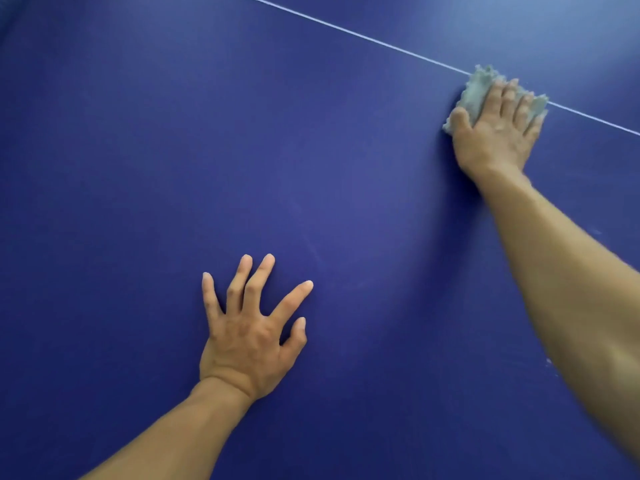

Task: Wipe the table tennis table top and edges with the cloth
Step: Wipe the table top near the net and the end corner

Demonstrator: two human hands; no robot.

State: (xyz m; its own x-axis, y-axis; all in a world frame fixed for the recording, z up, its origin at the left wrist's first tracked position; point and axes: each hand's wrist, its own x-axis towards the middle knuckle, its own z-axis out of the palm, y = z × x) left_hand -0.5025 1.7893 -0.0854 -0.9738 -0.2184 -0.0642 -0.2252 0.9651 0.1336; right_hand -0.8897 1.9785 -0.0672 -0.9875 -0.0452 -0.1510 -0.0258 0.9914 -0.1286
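The cloth (485, 93) is pressed flat onto the table top (156, 150) beneath the straight fingers of the right hand (495, 133), astride the white line (346, 31), with no table edge in view, while the left hand (249, 334), splayed and holding nothing, is braced nearer the body.

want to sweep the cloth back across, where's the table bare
Widest bare table is everything left of and beyond the left hand, up to the line. Also bare: the band between the left hand and the right forearm. Only taken spot: the far right, where the right hand presses the cloth on the line.
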